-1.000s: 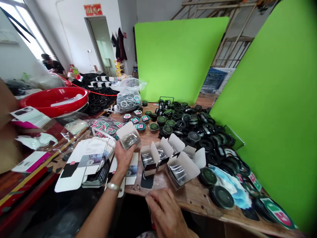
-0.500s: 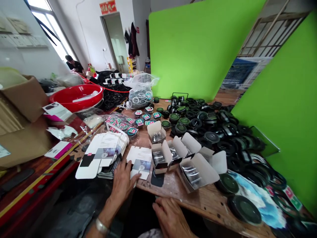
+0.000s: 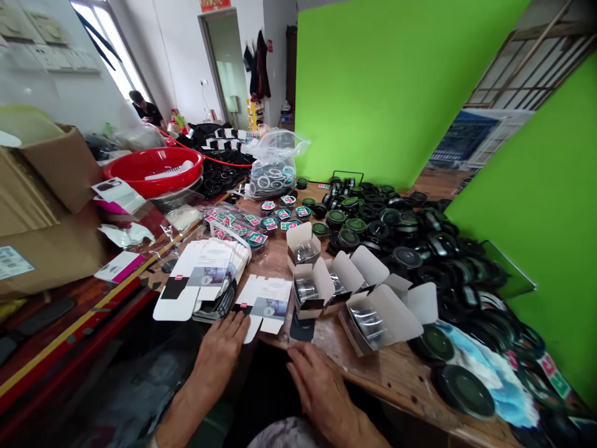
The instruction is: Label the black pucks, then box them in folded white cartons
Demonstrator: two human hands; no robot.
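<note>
My left hand [image 3: 222,346] lies open at the table's near edge, fingertips touching a small stack of flat white carton blanks [image 3: 266,303]. My right hand [image 3: 316,378] rests open on the wooden table edge [image 3: 382,373], holding nothing. Just beyond them stand several small white boxes with open flaps: one set apart [image 3: 303,244], a row of them [image 3: 326,283], and a larger one [image 3: 377,317] showing a shiny round part inside. A thicker stack of flat cartons [image 3: 205,277] lies to the left.
A heap of black round lids [image 3: 410,242] covers the right of the table, before green screens [image 3: 396,87]. A clear bag of rings [image 3: 273,168], a red basin [image 3: 152,168], sticker sheets [image 3: 233,224] and cardboard boxes [image 3: 41,205] stand left. A person [image 3: 144,107] sits by the far window.
My left hand set the small open box down behind the row, then drew back to the flat cartons at the near edge. The view swung left and closer.
</note>
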